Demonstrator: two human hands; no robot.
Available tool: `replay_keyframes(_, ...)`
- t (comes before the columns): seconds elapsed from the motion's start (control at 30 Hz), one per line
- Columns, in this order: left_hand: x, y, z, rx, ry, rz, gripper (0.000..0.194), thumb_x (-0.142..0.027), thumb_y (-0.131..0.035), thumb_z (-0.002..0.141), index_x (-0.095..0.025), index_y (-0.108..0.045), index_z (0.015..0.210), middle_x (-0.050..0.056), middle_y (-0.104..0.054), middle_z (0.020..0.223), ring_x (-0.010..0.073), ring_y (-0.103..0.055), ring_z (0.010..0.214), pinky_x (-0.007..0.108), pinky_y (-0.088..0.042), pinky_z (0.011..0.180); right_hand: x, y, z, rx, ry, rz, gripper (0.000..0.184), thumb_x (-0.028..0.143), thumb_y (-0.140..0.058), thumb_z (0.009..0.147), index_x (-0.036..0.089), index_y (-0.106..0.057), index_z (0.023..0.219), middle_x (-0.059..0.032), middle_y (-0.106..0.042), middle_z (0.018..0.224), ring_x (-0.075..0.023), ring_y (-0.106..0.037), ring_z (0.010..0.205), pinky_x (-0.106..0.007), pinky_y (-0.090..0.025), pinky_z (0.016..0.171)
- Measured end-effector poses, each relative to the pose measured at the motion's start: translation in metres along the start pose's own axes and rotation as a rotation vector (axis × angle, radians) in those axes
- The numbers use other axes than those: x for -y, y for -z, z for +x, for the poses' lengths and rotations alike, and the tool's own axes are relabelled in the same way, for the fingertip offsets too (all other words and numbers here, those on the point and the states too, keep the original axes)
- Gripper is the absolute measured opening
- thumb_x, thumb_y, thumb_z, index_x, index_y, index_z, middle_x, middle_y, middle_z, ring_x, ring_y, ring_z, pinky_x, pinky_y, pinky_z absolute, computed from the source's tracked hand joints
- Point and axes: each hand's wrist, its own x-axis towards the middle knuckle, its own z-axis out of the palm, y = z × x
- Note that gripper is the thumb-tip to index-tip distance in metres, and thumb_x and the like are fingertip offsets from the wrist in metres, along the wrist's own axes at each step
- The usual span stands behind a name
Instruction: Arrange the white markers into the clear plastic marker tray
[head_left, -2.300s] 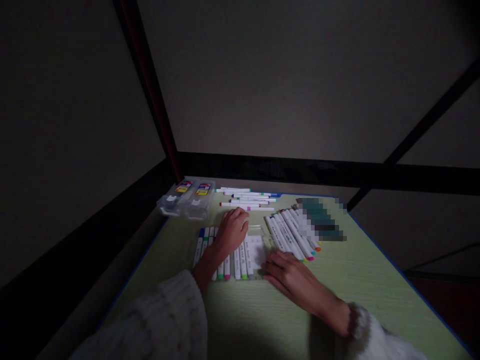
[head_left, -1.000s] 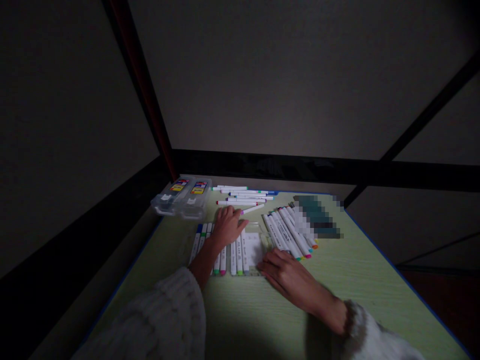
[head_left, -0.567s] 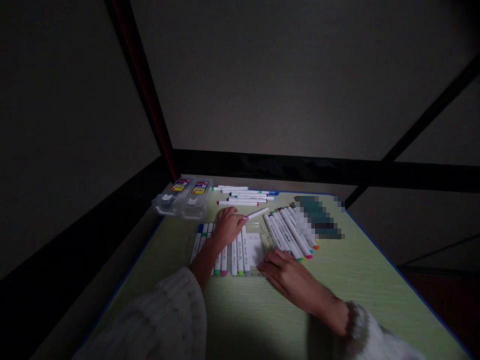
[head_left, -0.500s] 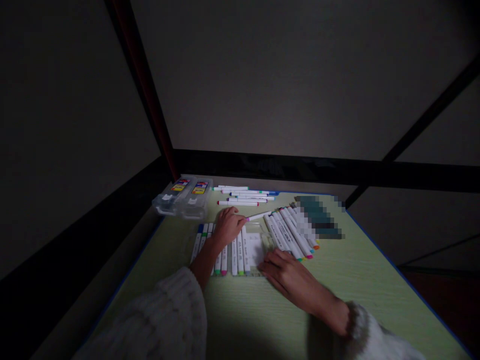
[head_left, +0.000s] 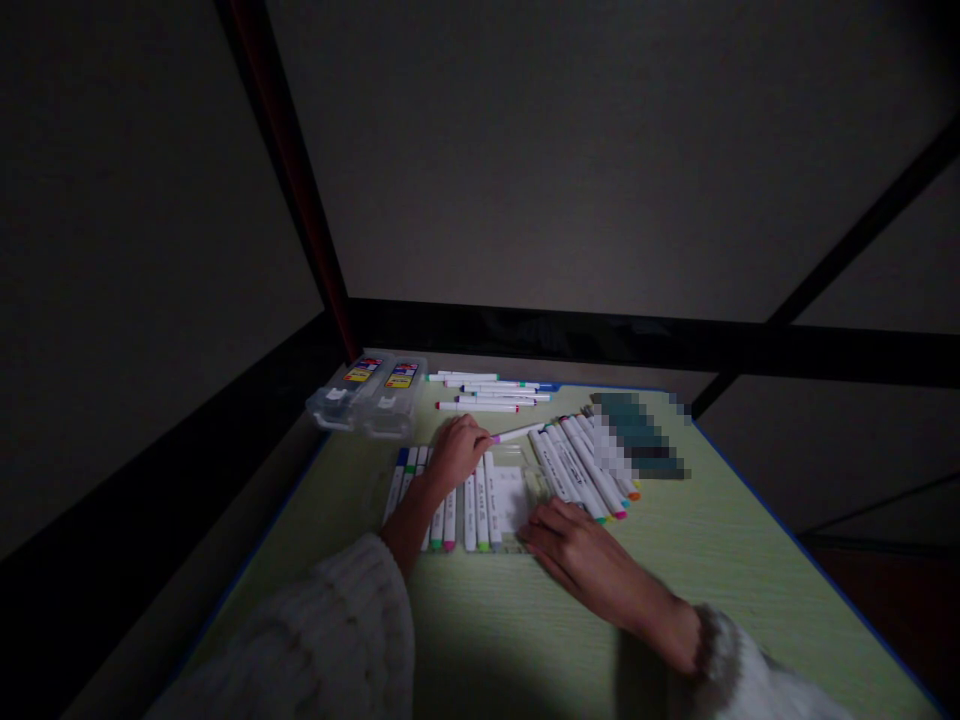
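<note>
Outward from left fingers (head_left: 481, 438) (purple end touching), a slim marker (head_left: 517, 433).

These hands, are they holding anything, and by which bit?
The left hand pinches a slim white marker by its purple end. The right hand is at the edge of the clear plastic case; whether it grips, I can't tell.

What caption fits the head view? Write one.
Left hand pinches a purple-tipped pen, right hand at a clear tray of markers.
</note>
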Motion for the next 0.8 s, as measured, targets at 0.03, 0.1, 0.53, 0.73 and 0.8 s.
replay_keyframes(0.03,0.0000,-0.0002,0.0001,0.002,0.000,0.001,0.020,-0.026,-0.049,0.081,-0.018,-0.068,0.081,0.004,-0.059,0.076,0.0154,-0.053,0.080,0.027,-0.039,0.076,0.0001,0.0002,0.0001,-0.002,0.000,-0.001,0.018,0.019,-0.043,0.086,0.017,-0.061,0.086,-0.0050,-0.057,0.079,-0.0191,-0.051,0.080,-0.034,-0.043,0.071)
replay_keyframes(0.1,0.0001,-0.0004,0.0003,0.003,-0.002,0.005,0.020,-0.025,-0.049,0.081,-0.018,-0.068,0.080,0.004,-0.059,0.075,0.0156,-0.053,0.080,0.027,-0.039,0.076,0.0000,0.0004,0.0002,-0.002,0.004,-0.003,0.018,0.019,-0.043,0.086,0.017,-0.061,0.086,-0.0050,-0.057,0.079,-0.0188,-0.051,0.079,-0.033,-0.043,0.071)
replay_keyframes(0.53,0.0029,-0.0037,0.0013,-0.001,-0.010,0.006,0.019,-0.024,-0.050,0.080,-0.018,-0.068,0.077,0.004,-0.061,0.074,0.0145,-0.054,0.076,0.025,-0.039,0.073,-0.0009,-0.0019,-0.0003,0.006,0.000,0.006,0.020,0.019,-0.041,0.087,0.017,-0.061,0.088,-0.0057,-0.057,0.080,-0.0192,-0.051,0.080,-0.034,-0.043,0.073)
replay_keyframes(0.73,0.0025,-0.0031,0.0011,0.002,-0.001,-0.002,0.019,-0.023,-0.051,0.079,-0.016,-0.067,0.076,0.004,-0.061,0.074,0.0145,-0.055,0.076,0.024,-0.040,0.073,-0.0004,-0.0004,-0.0001,0.029,-0.013,0.007,0.017,0.018,-0.044,0.086,0.017,-0.060,0.088,-0.0053,-0.057,0.081,-0.0200,-0.051,0.081,-0.035,-0.043,0.073)
replay_keyframes(0.8,0.0015,-0.0022,0.0008,0.008,0.012,-0.001,0.018,-0.023,-0.050,0.079,-0.016,-0.067,0.077,0.004,-0.061,0.075,0.0146,-0.055,0.077,0.024,-0.040,0.074,-0.0009,-0.0012,-0.0004,0.027,-0.012,0.009,0.017,0.019,-0.043,0.086,0.017,-0.061,0.088,-0.0052,-0.057,0.081,-0.0199,-0.050,0.081,-0.035,-0.042,0.073)
